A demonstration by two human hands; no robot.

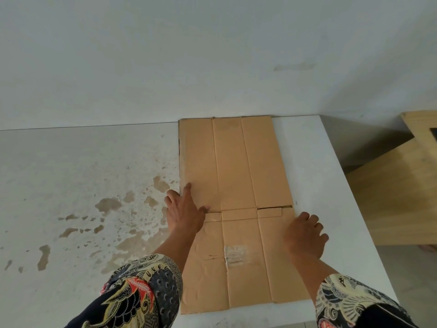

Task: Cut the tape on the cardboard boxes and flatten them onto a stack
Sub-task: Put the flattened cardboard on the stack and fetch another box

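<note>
Flattened cardboard box [236,209] lies on the white bench [331,185], long axis twelve to six. Left hand [184,211] presses its nine o'clock edge, fingers straight; right hand [305,235] rests at three o'clock, fingers relaxed, each grip holding nothing.

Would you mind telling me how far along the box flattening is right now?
Done: one cardboard box lies flat on the white table. In hand: the left hand and right hand press on it. Left: no other boxes or cutter are in view, so I cannot tell.

A brown flattened cardboard box [234,197] lies flat on the white table's right side, creases running lengthwise.
</note>
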